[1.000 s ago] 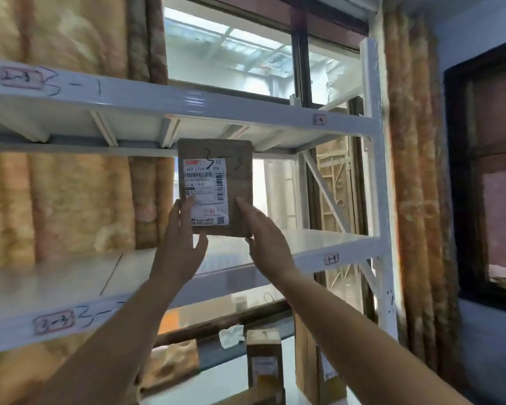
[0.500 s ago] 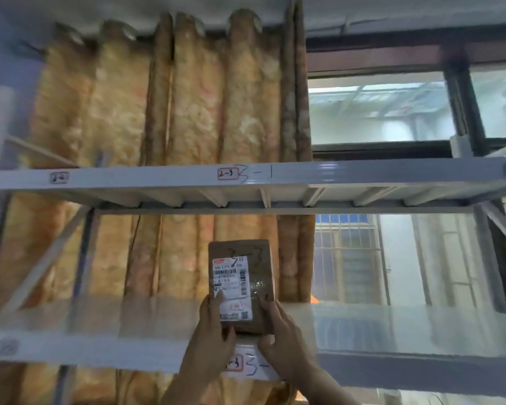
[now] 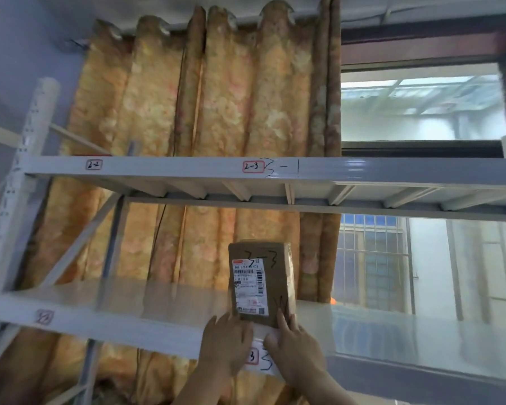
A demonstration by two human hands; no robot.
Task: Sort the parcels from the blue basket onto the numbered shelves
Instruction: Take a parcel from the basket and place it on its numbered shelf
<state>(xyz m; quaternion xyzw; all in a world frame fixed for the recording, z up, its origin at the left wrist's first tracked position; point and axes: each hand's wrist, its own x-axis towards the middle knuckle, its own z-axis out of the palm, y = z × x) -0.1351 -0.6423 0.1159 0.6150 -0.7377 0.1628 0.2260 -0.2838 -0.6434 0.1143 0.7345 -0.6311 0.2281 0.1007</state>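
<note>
While both hands reached up to the white shelf [image 3: 105,325], a brown cardboard parcel [image 3: 278,276] stood upright on that shelf's surface, close to its front edge. "3-3" was handwritten in black near the parcel's top, and a white shipping label [image 3: 250,286] with barcodes covered the left part of its face. The left hand [image 3: 227,343] lay against the parcel's lower left corner, fingers extended upward and spread, palm toward the box. The right hand [image 3: 292,343] pressed at the parcel's lower right corner, fingers likewise stretched upward along its face and side. Neither hand was curled closed; whether they actually pinched the parcel between them or merely steadied it could not be told.

Just below the parcel, on the shelf's front beam, a red-bordered tag [image 3: 252,356] showed a "3" between the two wrists, the rest hidden by the hands. Above the parcel, the upper shelf beam [image 3: 158,168] carried a tag [image 3: 253,166] reading "2-3", with another tag [image 3: 94,164] farther left reading "2-2". Behind the parcel hung an orange patterned curtain [image 3: 216,112], and to the parcel's right a barred window [image 3: 371,264] let in daylight.
</note>
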